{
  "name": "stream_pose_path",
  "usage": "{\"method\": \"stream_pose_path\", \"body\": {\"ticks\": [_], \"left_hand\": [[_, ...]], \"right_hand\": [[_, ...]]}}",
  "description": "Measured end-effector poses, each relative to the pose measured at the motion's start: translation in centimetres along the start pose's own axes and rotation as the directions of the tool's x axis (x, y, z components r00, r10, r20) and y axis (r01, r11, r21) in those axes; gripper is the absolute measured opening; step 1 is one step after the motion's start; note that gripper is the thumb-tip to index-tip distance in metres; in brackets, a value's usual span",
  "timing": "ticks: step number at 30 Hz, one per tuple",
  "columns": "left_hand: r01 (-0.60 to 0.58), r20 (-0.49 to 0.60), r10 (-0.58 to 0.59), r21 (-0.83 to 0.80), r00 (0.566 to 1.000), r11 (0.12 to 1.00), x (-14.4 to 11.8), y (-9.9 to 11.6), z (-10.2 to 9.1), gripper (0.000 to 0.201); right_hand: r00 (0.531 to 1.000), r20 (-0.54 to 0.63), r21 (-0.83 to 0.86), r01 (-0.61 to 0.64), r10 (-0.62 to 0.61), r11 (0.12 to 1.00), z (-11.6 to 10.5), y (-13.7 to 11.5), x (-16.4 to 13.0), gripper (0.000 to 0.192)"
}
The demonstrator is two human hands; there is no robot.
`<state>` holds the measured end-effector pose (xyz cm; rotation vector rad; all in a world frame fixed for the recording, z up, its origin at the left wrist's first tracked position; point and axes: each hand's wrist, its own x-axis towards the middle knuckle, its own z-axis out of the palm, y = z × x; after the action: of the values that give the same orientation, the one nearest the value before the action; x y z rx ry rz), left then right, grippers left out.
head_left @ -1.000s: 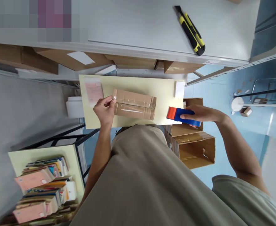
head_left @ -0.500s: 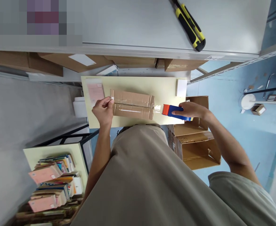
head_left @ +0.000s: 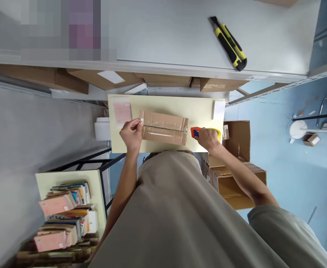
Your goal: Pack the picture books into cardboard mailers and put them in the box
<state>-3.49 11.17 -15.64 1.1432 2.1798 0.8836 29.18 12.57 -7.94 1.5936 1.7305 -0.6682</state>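
A flat brown cardboard package (head_left: 164, 121) with clear tape along its middle seam lies on the pale yellow tabletop (head_left: 163, 103). At its left end, my left hand (head_left: 131, 134) pinches the corner by the tape. My right hand (head_left: 208, 140) is wrapped round a tape dispenser (head_left: 194, 132) with a red-orange front, a blue body and a yellow ring behind. The dispenser is just off the package's right end, apart from it. My fingers cover most of its body.
A yellow-and-black utility knife (head_left: 230, 44) lies on the grey shelf (head_left: 163, 33) above the table. Open cardboard boxes (head_left: 237, 141) stand at the right below the tabletop. A white block (head_left: 218, 110) and a pink paper (head_left: 122, 112) are on the table. Stacked books (head_left: 65, 201) occupy a lower-left table.
The dispenser has turned in my right hand and moved nearer the package. The clear strip that stretched between them no longer shows. My left hand keeps its hold; the view has shifted slightly.
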Motion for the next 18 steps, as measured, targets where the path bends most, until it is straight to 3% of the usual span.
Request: {"method": "stream_pose_path", "body": {"ticks": [3,5,9,12,13,15,18], "left_hand": [[0.013,0.011,-0.013,-0.014,1.0,1.0,-0.2,0.0,-0.2,0.022],[0.024,0.04,-0.023,-0.035,0.999,0.999,-0.2,-0.2,-0.5,0.023],[0.006,0.036,-0.005,-0.042,0.999,0.999,0.4,0.6,-1.6,0.026],[-0.194,-0.038,0.192,-0.066,0.981,0.979,0.8,4.4,-2.6,0.029],[-0.293,-0.044,0.29,-0.105,0.956,0.95,0.8,6.4,-2.9,0.03],[-0.499,-0.056,0.498,-0.193,0.865,0.845,1.0,10.8,-3.4,0.032],[-0.684,-0.086,0.69,-0.265,0.719,0.679,2.2,17.0,-3.1,0.034]], "right_hand": [[0.999,0.009,0.025,-0.037,0.037,0.999,0.3,0.1,-0.3,0.047],[0.997,-0.023,0.056,-0.068,0.07,0.996,-0.6,0.8,-1.3,0.052],[0.976,-0.176,0.156,-0.102,0.129,0.982,-4.8,2.3,-4.6,0.057],[0.927,-0.354,0.249,-0.035,0.124,0.968,-9.0,2.2,-6.6,0.059],[0.9,-0.423,0.268,0.014,0.104,0.963,-10.5,1.8,-6.8,0.06],[0.822,-0.568,0.268,0.147,0.033,0.952,-13.6,0.3,-6.5,0.06],[0.664,-0.74,0.167,0.335,-0.106,0.927,-18.1,-2.9,-4.1,0.058]]}}
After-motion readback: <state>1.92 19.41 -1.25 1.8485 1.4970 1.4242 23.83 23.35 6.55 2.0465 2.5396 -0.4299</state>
